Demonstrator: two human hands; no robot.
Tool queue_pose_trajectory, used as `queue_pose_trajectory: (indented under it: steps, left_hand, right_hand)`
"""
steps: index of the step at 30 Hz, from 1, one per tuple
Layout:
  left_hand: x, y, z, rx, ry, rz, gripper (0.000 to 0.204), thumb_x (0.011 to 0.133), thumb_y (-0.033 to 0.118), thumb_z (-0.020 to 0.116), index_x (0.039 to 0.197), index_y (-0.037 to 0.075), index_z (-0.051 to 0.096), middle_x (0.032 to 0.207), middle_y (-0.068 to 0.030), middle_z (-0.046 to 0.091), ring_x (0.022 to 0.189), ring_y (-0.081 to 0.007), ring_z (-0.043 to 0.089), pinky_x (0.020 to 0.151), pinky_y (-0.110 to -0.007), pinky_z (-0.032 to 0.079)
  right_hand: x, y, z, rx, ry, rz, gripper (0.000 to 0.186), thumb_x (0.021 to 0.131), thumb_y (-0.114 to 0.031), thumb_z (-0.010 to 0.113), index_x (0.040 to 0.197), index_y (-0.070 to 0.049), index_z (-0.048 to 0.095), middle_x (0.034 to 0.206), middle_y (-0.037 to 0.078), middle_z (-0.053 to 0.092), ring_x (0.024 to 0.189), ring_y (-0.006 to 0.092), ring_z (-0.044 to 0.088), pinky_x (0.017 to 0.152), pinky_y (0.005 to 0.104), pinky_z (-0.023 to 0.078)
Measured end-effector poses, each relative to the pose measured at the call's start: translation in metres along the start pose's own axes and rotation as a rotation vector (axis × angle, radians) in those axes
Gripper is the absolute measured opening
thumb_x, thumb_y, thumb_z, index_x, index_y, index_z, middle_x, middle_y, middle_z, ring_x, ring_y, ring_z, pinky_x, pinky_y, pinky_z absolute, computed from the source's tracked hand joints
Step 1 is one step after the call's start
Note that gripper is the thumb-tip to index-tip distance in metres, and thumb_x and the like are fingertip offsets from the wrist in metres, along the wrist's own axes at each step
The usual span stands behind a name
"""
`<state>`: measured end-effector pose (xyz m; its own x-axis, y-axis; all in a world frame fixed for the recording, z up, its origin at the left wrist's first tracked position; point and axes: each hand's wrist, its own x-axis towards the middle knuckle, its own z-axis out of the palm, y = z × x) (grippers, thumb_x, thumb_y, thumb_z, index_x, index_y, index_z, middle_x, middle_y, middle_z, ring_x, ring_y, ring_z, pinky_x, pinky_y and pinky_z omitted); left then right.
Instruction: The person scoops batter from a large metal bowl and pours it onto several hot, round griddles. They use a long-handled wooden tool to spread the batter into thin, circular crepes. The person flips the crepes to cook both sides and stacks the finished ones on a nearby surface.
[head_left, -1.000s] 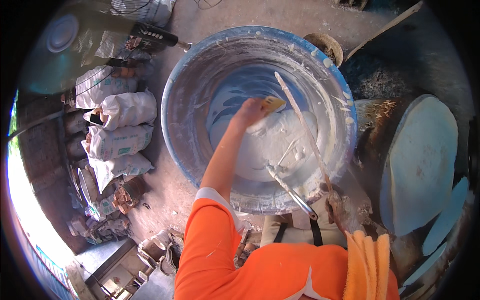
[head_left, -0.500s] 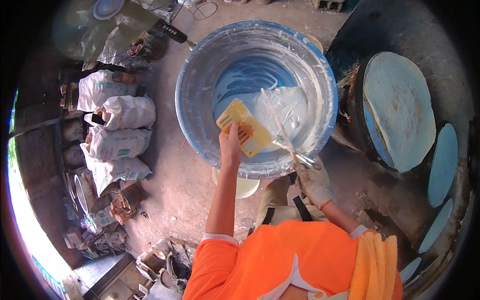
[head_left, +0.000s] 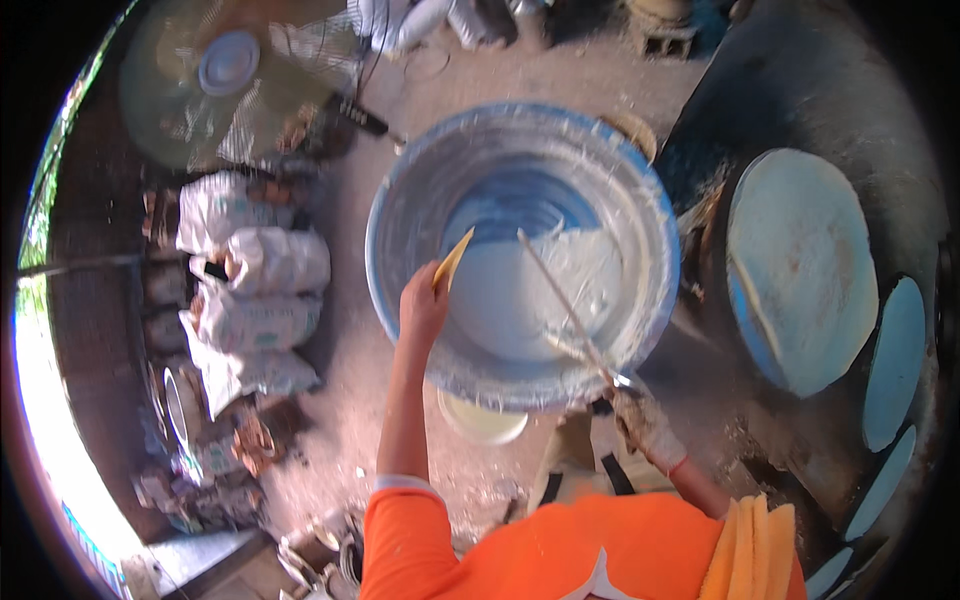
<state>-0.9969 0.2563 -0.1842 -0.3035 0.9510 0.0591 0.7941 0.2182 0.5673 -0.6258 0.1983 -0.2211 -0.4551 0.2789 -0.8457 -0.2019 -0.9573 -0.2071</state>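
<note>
Pinched in my bare left hand (head_left: 424, 308) is a flat yellow plastic piece (head_left: 455, 260), turned nearly edge-on above the left part of a large blue tub (head_left: 374, 250). Thick white batter (head_left: 495, 305) covers much of the tub's bottom, with bluish bare base showing on the far side. My right hand (head_left: 648, 430), in a soiled work glove, is closed around a long batter-smeared stick (head_left: 562, 300) by the near right rim. The stick's far end reaches over the batter. A shiny metal part (head_left: 626, 381) shows beside the glove; its kind is unclear.
On the right is a round griddle (head_left: 740, 285) bearing a pale thin sheet (head_left: 805, 265), with round bluish discs (head_left: 893, 365) beside it. Stuffed white sacks (head_left: 275, 260) line the left, below a fan (head_left: 229, 63). A pale bucket (head_left: 482, 418) stands partly under the tub's near edge.
My left hand has moved left, and the yellow piece has turned from broad face to nearly edge-on. The right hand still holds the stick. The whole view has shifted, the tub appearing lower.
</note>
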Motion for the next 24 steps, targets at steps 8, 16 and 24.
queue_pose_trajectory:
  steps: [8,16,24]
  left_hand:
    - [-0.079,0.036,-0.032,-0.336,0.227,-0.318,0.021,0.08,0.001,0.053,0.099,-0.005,0.052,0.08,-0.0093,0.059,0.072,-0.0157,0.059,0.062,-0.027,0.048]
    - [-0.259,-0.081,-0.021,-0.175,0.253,-0.889,0.018,0.07,0.002,0.053,0.087,-0.003,0.049,0.071,-0.0101,0.056,0.056,-0.0204,0.057,0.047,-0.03,0.048]
    - [-0.226,-0.041,0.025,-0.43,-0.434,-0.71,0.048,0.084,0.027,0.058,0.12,-0.001,0.043,0.112,-0.0163,0.052,0.096,-0.0288,0.055,0.082,-0.036,0.046]
  right_hand:
    - [-0.017,-0.039,-0.002,-1.013,-0.048,-0.557,0.033,0.091,-0.032,0.045,0.109,-0.006,0.056,0.066,0.001,0.051,0.053,0.0077,0.048,0.049,0.022,0.039]
    - [-0.038,-0.04,0.031,-1.305,-0.036,-0.693,0.041,0.091,-0.04,0.038,0.114,-0.009,0.051,0.081,0.021,0.059,0.078,0.0358,0.057,0.067,0.0415,0.044]
    - [-0.102,-0.003,0.058,-1.413,0.264,-0.846,0.041,0.088,-0.026,0.043,0.129,-0.022,0.043,0.122,0.009,0.051,0.106,0.0262,0.053,0.091,0.0326,0.042]
